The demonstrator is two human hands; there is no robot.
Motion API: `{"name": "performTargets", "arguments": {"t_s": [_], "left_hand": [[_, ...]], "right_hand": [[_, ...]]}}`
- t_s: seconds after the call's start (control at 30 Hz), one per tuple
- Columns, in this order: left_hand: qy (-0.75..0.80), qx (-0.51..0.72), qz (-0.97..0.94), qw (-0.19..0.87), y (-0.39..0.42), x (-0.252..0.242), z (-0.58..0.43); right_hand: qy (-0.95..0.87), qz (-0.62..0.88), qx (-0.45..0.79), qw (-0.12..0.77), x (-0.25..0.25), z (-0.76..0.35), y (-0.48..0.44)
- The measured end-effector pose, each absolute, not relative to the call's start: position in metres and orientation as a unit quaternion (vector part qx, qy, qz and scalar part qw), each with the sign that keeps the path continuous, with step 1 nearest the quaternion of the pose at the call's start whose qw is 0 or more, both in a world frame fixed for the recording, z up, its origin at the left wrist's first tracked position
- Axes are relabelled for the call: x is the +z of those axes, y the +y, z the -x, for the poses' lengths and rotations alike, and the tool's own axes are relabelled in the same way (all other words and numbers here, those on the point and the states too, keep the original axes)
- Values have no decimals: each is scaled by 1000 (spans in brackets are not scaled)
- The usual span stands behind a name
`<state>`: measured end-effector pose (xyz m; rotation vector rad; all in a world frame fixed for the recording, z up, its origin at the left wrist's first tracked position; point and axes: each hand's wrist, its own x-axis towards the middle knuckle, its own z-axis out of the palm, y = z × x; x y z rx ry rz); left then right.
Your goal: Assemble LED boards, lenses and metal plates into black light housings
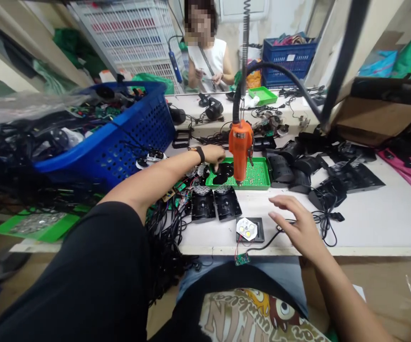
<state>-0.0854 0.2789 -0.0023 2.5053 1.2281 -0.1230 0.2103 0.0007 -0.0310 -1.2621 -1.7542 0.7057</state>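
Note:
My left hand (215,156) reaches over the left end of a green tray (264,183), its fingers pointing down at black round parts (223,173); whether it grips one cannot be made out. My right hand (292,221) hovers above the table with thumb and fingers apart, holding nothing. Left of it, a white LED plate (247,229) lies on a black square frame (260,230), wired to a small green circuit board (242,259) at the table edge. Two black housings (203,205) stand side by side in front of the tray.
An orange electric screwdriver (240,147) hangs over the tray. Left, a blue basket (137,128) holds cables and boards. Black housings (281,168) and an open cardboard box (379,118) are at right. A person (208,57) is across the table.

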Motion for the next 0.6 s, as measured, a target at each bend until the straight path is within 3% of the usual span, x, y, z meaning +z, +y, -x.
{"name": "performTargets", "arguments": {"t_s": [0.17, 0.37, 0.6], "left_hand": [[424, -103, -879, 193, 287, -6, 96], [433, -95, -871, 213, 287, -5, 102], [457, 13, -862, 220, 278, 15, 100]], "right_hand": [[-666, 474, 263, 512, 7, -183, 41], [-674, 454, 311, 492, 13, -161, 80], [-518, 478, 269, 657, -6, -162, 130]]}}
